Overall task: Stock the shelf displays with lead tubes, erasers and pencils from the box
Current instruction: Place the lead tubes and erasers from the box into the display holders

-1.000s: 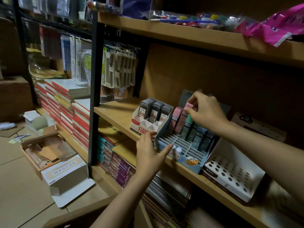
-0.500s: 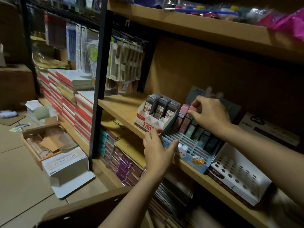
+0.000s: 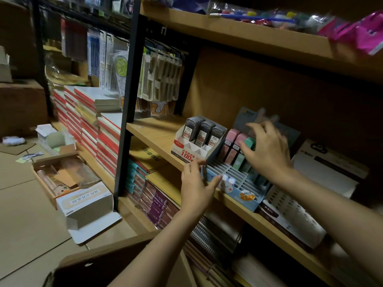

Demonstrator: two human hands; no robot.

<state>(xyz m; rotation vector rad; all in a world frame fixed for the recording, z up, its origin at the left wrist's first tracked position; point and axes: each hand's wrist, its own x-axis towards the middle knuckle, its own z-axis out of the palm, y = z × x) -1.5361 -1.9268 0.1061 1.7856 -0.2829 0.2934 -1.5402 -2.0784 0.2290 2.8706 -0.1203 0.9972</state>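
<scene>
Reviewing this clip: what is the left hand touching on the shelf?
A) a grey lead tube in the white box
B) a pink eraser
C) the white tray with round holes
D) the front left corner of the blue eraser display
D: the left hand holds the front left corner of the blue eraser display, while the right hand is up at the erasers in its back rows.

The room was dim. Wooden shelves (image 3: 157,131) on a black metal frame (image 3: 128,100) lined the wall, backed with brown board. Flattened cardboard (image 3: 20,204) covered the floor. Stacked notebooks (image 3: 89,125) filled the neighbouring rack.
</scene>
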